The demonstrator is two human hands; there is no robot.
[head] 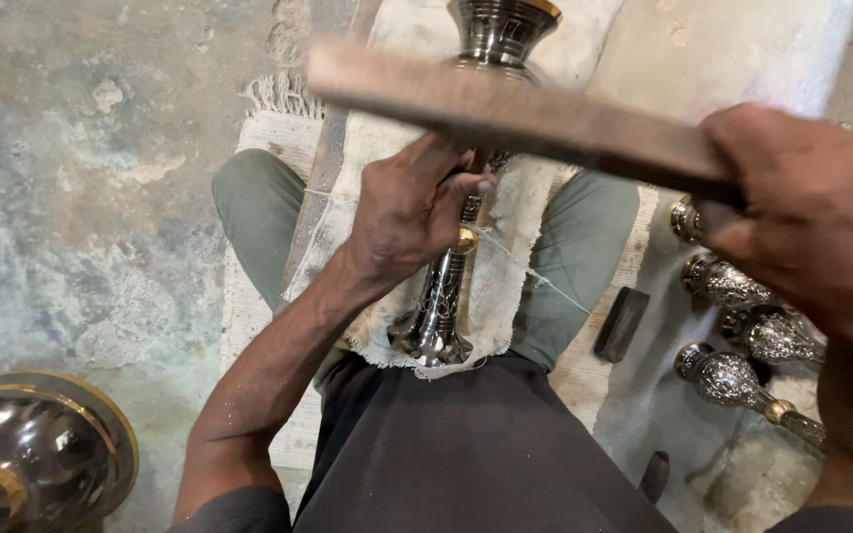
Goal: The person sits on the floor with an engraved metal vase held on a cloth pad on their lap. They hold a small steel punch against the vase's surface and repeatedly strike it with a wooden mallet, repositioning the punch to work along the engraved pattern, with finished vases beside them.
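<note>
A tall engraved metal stem [443, 296], dark with silver pattern and brass rings, lies along my lap on a frayed white cloth [505, 247]. Its wide top [501, 35] points away from me. My left hand [417, 207] is closed around the stem's middle, fingers pinched as if on a small tool I cannot make out. My right hand [812, 212] is raised close to the camera, gripping a flat wooden stick [505, 109] that slants across above the stem.
Several similar engraved metal pieces [747, 336] lie on the floor at right. A dark block [621, 324] rests on the woven mat [269, 128]. A round dark metal vessel with brass rim [37, 454] sits at lower left on stained concrete.
</note>
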